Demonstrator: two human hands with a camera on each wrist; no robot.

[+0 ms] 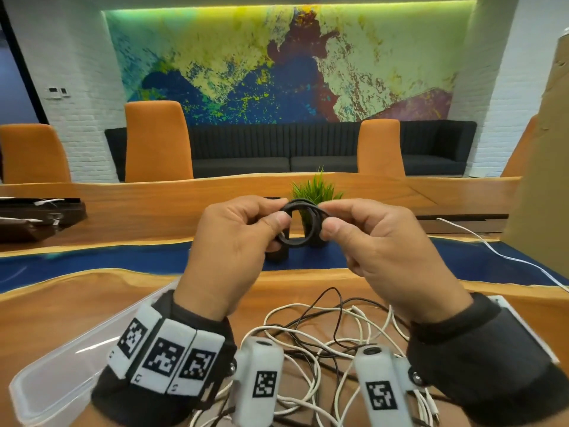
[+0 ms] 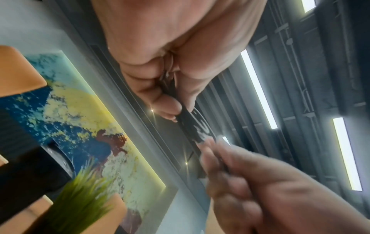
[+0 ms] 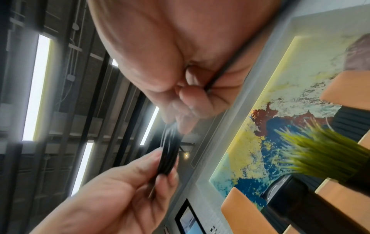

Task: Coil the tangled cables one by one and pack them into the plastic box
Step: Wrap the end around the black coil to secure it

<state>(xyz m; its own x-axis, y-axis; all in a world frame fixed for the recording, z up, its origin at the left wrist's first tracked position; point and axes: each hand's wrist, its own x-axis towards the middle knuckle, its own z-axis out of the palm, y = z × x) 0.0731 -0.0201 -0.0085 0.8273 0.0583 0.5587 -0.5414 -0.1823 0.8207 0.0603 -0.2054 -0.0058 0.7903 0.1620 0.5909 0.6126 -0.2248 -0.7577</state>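
Note:
Both hands hold a small coil of black cable (image 1: 303, 222) up above the table. My left hand (image 1: 237, 241) pinches the coil's left side between thumb and fingers; my right hand (image 1: 378, 241) pinches its right side. In the left wrist view the black coil (image 2: 192, 125) runs from my left hand (image 2: 176, 88) to the blurred right hand (image 2: 240, 182). In the right wrist view the coil (image 3: 168, 155) is edge-on, and a single black strand (image 3: 246, 44) crosses my right hand (image 3: 192, 98). A tangle of white and dark cables (image 1: 323, 334) lies on the table below. The clear plastic box (image 1: 61, 374) sits at lower left.
A potted green plant (image 1: 314, 192) stands right behind the coil, beside a dark cylinder (image 1: 277, 254). A white cable (image 1: 492, 248) trails off to the right. A cardboard panel (image 1: 542, 180) rises at the right edge. Dark trays (image 1: 37, 217) lie far left; orange chairs (image 1: 157, 140) line the far side.

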